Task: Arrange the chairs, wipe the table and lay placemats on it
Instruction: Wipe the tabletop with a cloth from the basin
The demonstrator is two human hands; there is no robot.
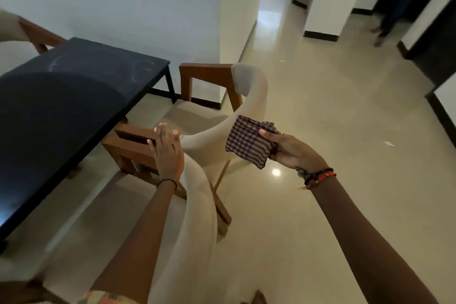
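Closest, a cream-backed chair (197,210) curves up through the lower centre. The left hand (168,153) is held at its top edge, fingers straight and slightly spread, gripping nothing; whether it touches the chair is unclear. Right of centre, the right hand (292,150) pinches a folded checked cloth (246,143) between thumb and fingers. The cloth juts leftward out of the grip, in front of a second chair (256,96). The dark table (74,96) fills the left of the frame, both chairs just beside it.
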